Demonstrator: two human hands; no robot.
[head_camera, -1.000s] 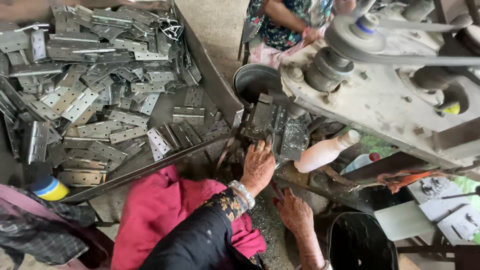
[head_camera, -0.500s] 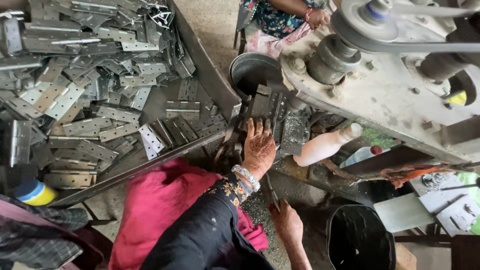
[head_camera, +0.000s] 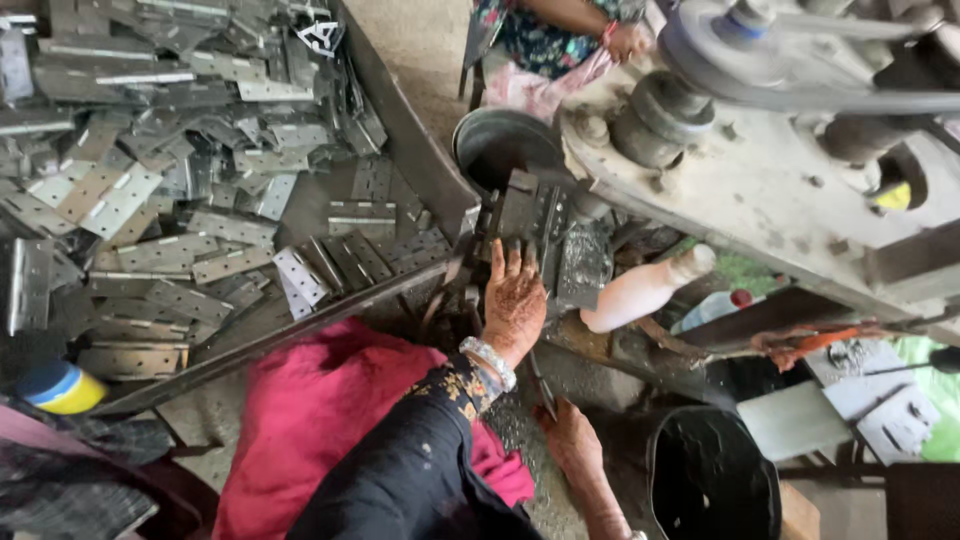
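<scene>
One head camera looks steeply down, close over the press machine (head_camera: 760, 190).

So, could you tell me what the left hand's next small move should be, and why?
Probably nudge the plate square in the die, then pull clear. The left hand lies flat at the press with fingers on the metal; the right hand rests low beside the bucket.

Soft even daylight, faint shadows, spinning wheel blurred

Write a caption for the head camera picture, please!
A person's left hand presses on a dark metal block at a machine, beside a tray of metal hinges.
</scene>
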